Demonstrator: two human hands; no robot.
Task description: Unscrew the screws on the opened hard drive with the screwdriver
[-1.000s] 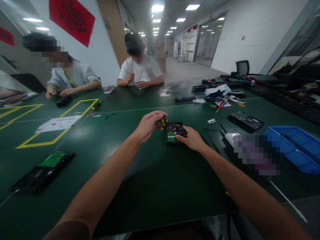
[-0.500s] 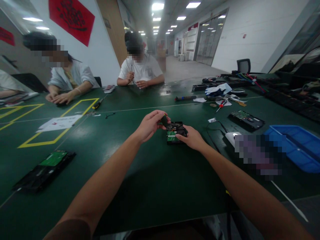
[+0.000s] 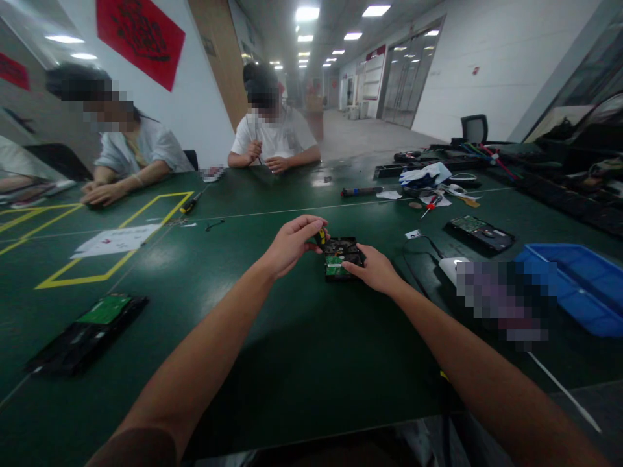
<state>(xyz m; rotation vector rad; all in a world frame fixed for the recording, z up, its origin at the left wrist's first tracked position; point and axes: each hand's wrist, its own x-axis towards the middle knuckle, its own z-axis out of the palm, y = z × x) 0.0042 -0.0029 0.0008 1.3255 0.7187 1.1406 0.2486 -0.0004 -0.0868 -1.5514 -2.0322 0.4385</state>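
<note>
My left hand (image 3: 296,245) is closed around the short black-and-yellow handle of a screwdriver (image 3: 320,236), held above the upper left part of a hard drive (image 3: 337,272). Whether its tip touches the drive cannot be seen. The drive lies on the green table with a green circuit board showing at its lower left and dark metal around it. Gripping the drive's right side is my right hand (image 3: 376,268), its thumb resting over the top near the board.
Another drive (image 3: 479,235) and a blue tray (image 3: 584,292) lie to the right, near a pale cable-fed device (image 3: 448,267). A drive in a black bracket (image 3: 87,331) sits at left. Across the table, two people work with their hands; a red screwdriver (image 3: 431,206) lies farther back.
The screwdriver handle has turned in my left fingers, so more of its yellow part shows. My right hand and the drive stay in place. A co-worker's hands at left shifted slightly leftward.
</note>
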